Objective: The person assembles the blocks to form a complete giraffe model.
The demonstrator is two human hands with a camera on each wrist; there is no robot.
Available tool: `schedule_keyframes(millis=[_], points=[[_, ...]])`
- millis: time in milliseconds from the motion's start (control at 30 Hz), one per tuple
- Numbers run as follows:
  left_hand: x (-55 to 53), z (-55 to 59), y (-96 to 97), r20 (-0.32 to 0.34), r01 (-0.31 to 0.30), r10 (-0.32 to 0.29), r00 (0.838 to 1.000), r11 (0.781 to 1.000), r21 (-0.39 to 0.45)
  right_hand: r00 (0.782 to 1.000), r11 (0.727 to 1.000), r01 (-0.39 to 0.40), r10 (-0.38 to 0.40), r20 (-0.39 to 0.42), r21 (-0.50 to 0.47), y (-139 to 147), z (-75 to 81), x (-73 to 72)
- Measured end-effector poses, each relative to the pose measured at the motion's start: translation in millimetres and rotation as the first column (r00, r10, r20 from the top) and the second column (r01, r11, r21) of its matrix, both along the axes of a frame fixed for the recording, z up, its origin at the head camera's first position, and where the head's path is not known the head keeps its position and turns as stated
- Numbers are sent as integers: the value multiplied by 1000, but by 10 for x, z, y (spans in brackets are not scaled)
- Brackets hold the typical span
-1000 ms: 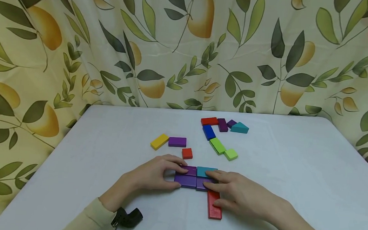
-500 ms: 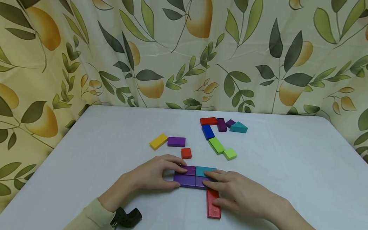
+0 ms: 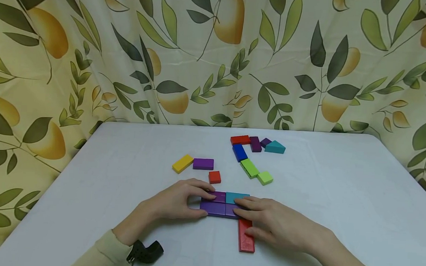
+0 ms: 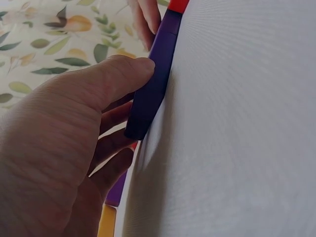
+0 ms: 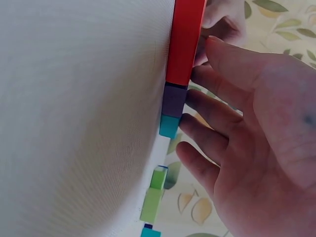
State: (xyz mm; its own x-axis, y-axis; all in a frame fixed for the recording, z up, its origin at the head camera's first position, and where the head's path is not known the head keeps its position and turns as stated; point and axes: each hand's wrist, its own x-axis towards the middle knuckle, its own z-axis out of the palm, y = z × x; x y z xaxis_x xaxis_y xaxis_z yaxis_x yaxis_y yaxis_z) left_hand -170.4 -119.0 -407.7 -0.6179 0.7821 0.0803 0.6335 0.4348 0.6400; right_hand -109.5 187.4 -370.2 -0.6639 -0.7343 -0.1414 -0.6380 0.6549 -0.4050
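Observation:
Purple blocks and a teal block lie flat in two rows, side by side. A long red block extends from their right end toward the near edge. My left hand spans the left end of the rows, thumb at the near purple edge and forefinger over the far purple block. In the left wrist view, the thumb presses that purple block. My right hand rests extended fingertips on the teal and right purple blocks. Its thumb touches the red block, also seen in the right wrist view.
Beyond the hands lie a small red block, a purple block and a yellow block. A chain of green, blue, red and purple blocks curves at the back, ending near a teal triangular block.

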Motion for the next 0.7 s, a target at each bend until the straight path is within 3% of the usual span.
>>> schedule_keyframes(millis=[267,700], points=[[13,1,1,-22,-4,4,1000,1000,-11,1000,1000,23,-23,10,9,-9,-4,2],[9,4,-1,-22,2,-2,1000,1000,-2,999,1000,20,-20,-42,-5,-25,-14,10]])
